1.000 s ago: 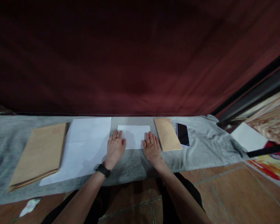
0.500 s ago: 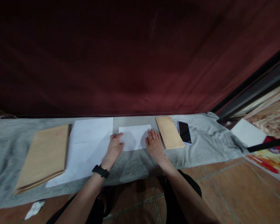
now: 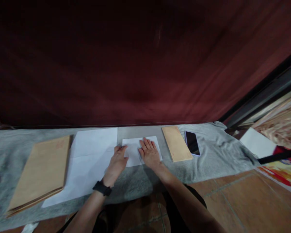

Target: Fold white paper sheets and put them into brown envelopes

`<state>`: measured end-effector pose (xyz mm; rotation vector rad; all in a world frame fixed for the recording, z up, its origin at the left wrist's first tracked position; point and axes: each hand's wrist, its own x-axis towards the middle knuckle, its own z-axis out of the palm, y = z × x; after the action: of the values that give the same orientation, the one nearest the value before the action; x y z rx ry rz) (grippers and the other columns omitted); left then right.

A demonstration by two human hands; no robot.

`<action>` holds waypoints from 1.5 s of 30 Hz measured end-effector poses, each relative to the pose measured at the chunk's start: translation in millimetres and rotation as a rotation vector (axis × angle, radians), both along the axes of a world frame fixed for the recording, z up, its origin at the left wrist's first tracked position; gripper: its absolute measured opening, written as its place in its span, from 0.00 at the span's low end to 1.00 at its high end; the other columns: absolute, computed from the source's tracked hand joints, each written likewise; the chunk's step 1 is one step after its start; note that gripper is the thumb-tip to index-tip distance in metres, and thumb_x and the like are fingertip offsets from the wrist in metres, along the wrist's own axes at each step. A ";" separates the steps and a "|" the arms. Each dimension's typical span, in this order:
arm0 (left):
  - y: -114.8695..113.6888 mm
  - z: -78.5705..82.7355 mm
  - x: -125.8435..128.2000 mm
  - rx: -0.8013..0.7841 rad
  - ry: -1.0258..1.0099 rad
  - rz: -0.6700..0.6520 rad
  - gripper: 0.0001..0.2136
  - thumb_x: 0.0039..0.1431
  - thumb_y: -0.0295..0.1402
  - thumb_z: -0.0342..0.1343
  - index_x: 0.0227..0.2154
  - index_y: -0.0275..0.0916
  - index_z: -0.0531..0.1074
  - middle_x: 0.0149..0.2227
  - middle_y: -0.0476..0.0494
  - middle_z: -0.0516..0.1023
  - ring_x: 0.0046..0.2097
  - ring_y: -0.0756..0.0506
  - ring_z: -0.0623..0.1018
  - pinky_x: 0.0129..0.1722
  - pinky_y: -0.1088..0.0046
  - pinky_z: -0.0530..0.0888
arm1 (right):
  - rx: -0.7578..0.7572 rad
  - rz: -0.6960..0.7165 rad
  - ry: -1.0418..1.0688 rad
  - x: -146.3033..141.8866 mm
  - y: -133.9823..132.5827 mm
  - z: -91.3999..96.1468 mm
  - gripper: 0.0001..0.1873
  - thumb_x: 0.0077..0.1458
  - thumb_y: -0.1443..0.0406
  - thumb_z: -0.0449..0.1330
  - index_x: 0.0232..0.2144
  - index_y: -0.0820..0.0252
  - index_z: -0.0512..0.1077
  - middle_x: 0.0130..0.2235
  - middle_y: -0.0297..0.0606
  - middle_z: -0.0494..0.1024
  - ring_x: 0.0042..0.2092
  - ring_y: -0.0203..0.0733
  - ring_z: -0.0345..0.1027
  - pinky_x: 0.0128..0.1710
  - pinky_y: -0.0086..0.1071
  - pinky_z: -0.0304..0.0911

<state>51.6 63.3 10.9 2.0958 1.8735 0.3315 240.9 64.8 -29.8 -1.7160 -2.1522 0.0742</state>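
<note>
A small folded white sheet of paper point(image 3: 134, 158) lies flat in front of me on the grey cloth. My right hand point(image 3: 150, 155) is laid flat on it, fingers stretched out, right of its middle. At the paper's left edge rests my left hand point(image 3: 118, 161), its thumb and forefinger apart on either part of that edge; the other fingers are partly hidden. A dark watch point(image 3: 102, 188) is on my left wrist. Left of that hand, larger white sheets point(image 3: 92, 155) with a crease lie on the cloth, and the hand overlaps their right side.
Large brown envelopes point(image 3: 42, 171) are stacked at the left. A smaller brown envelope point(image 3: 177, 144) lies to the right, beside a phone point(image 3: 192, 143). Grey cloth point(image 3: 223, 155) covers the surface, with a dark red upright panel point(image 3: 140, 64) behind. Tiled floor point(image 3: 232, 200) shows below.
My right hand has slid left across the folded paper, from its right edge towards the middle. My left hand has stayed at the left edge. The view has tilted slightly up.
</note>
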 end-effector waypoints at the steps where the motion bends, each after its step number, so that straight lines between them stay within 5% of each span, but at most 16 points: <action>1: -3.0 2.1 2.5 0.029 0.046 0.015 0.24 0.59 0.25 0.54 0.59 0.34 0.70 0.57 0.35 0.75 0.58 0.40 0.75 0.58 0.64 0.72 | 0.004 -0.019 -0.010 0.5 -0.2 -0.7 0.26 0.71 0.58 0.49 0.67 0.61 0.62 0.69 0.46 0.61 0.70 0.51 0.54 0.69 0.49 0.48; 6: -2.7 -0.2 37.7 0.270 0.147 0.032 0.22 0.69 0.32 0.42 0.62 0.31 0.67 0.65 0.27 0.66 0.63 0.35 0.70 0.61 0.55 0.69 | -0.041 -0.025 -0.032 1.7 -3.2 1.2 0.27 0.72 0.59 0.46 0.68 0.61 0.60 0.70 0.44 0.57 0.71 0.49 0.51 0.70 0.47 0.45; 9: 7.6 -14.6 67.7 0.293 0.077 -0.122 0.24 0.71 0.37 0.39 0.63 0.31 0.66 0.67 0.31 0.65 0.69 0.37 0.63 0.66 0.55 0.63 | -0.087 -0.008 -0.056 2.9 -3.6 4.4 0.28 0.71 0.63 0.47 0.69 0.62 0.56 0.71 0.45 0.54 0.72 0.48 0.48 0.71 0.46 0.44; 13: 15.0 -32.2 88.6 0.279 0.067 -0.128 0.28 0.72 0.41 0.34 0.66 0.32 0.61 0.67 0.33 0.65 0.70 0.38 0.61 0.69 0.51 0.56 | -0.118 -0.003 -0.071 5.5 -2.3 5.6 0.30 0.69 0.65 0.47 0.71 0.62 0.51 0.72 0.44 0.51 0.72 0.49 0.46 0.71 0.46 0.43; 24: 13.4 -43.6 64.5 0.306 0.180 -0.089 0.30 0.71 0.41 0.35 0.67 0.25 0.58 0.70 0.30 0.58 0.72 0.38 0.56 0.71 0.55 0.52 | -0.051 -0.122 -0.023 15.9 5.0 -6.3 0.27 0.71 0.61 0.45 0.69 0.63 0.58 0.70 0.45 0.57 0.71 0.50 0.51 0.70 0.47 0.45; 39: 11.3 -43.8 45.6 0.300 0.225 0.048 0.31 0.70 0.41 0.38 0.66 0.19 0.58 0.69 0.23 0.58 0.72 0.34 0.56 0.69 0.53 0.57 | 0.112 -0.258 -0.081 35.3 -1.4 -12.4 0.29 0.71 0.62 0.46 0.66 0.78 0.60 0.66 0.61 0.64 0.67 0.55 0.58 0.67 0.49 0.53; 45: 11.1 -41.9 48.2 0.294 0.229 0.056 0.31 0.69 0.41 0.38 0.66 0.20 0.57 0.69 0.24 0.58 0.71 0.34 0.57 0.69 0.52 0.57 | 0.018 -0.106 0.007 21.6 -0.8 4.1 0.29 0.72 0.60 0.43 0.68 0.70 0.58 0.69 0.51 0.59 0.71 0.50 0.51 0.69 0.47 0.48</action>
<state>99.8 74.3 -31.0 2.3616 2.1280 0.4187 262.4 64.0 -25.7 -1.8130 -2.0470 0.0326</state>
